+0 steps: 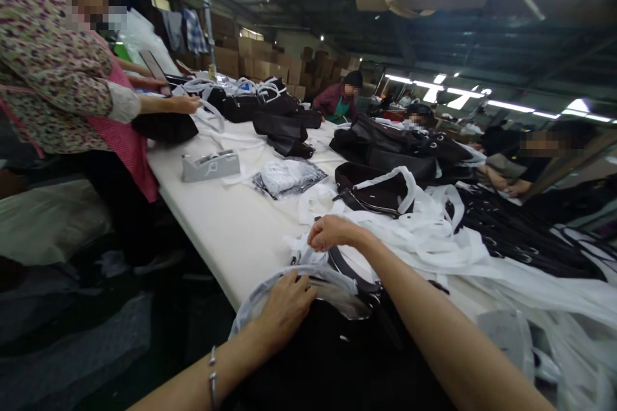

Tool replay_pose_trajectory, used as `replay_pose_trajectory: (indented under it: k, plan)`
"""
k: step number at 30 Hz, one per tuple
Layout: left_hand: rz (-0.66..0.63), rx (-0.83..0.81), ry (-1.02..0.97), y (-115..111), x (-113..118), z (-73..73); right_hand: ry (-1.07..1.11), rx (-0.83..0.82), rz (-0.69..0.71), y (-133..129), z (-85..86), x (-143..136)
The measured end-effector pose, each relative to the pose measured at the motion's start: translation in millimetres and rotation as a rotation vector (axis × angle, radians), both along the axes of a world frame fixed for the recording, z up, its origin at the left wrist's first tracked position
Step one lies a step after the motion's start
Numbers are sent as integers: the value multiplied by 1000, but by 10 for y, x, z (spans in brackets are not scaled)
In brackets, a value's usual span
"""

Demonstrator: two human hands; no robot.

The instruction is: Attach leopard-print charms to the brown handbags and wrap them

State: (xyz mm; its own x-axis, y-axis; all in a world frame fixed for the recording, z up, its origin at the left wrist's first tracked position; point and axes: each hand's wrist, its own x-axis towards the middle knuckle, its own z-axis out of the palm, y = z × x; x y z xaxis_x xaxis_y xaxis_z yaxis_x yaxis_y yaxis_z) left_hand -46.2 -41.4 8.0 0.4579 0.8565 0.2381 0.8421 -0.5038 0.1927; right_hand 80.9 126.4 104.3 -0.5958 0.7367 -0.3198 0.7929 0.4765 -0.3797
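A black bag (347, 359) stands at the table's near edge, its mouth toward me and a pale lining showing inside. My left hand (286, 308) curls its fingers over the bag's rim, beside a handle wrapped in white (258, 289). Beyond the mouth, my right hand (332, 233) is closed in a pinch above a dark strap (347, 266) and white wrapping. What lies between its fingertips is too small to make out. Another dark bag (376, 189) with a white-wrapped handle lies just past my right hand.
On the white table (207, 218) are a grey tape dispenser (211, 166), a plastic-wrapped bundle (289, 176) and loose white strips (434, 237). Black straps with metal rings (511, 237) are piled right. A co-worker in a pink apron (128, 122) handles a bag at left; others work farther back.
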Motion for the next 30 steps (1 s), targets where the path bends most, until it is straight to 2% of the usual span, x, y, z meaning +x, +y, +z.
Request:
replay_pose_trajectory:
  k: [3, 7, 13, 17, 20, 22, 27, 29, 30]
  plan:
    - [22, -27, -68, 31, -52, -33, -71, 52, 34, -221, -197, -54]
    - [47, -15, -156, 33, -74, -65, -68, 206, 38, -467, -446, 74]
    - [24, 69, -208, 0, -65, -74, -70, 480, -37, -427, -748, 195]
    - [7, 123, -227, -18, -77, -86, -85, 545, -51, -389, -799, 167]
    - [-7, 182, -247, -42, -83, -97, -90, 584, 7, -426, -692, 189]
    - [-4, 221, -267, -66, -86, -98, -78, 621, 54, -482, -542, 236]
    - [20, 271, -337, -139, -108, -87, 47, 760, 250, -778, 26, 388]
    - [20, 268, -370, -161, -121, -83, 23, 711, 240, -937, 236, 425]
    - [19, 268, -383, -170, -128, -79, -2, 660, 190, -1007, 319, 440]
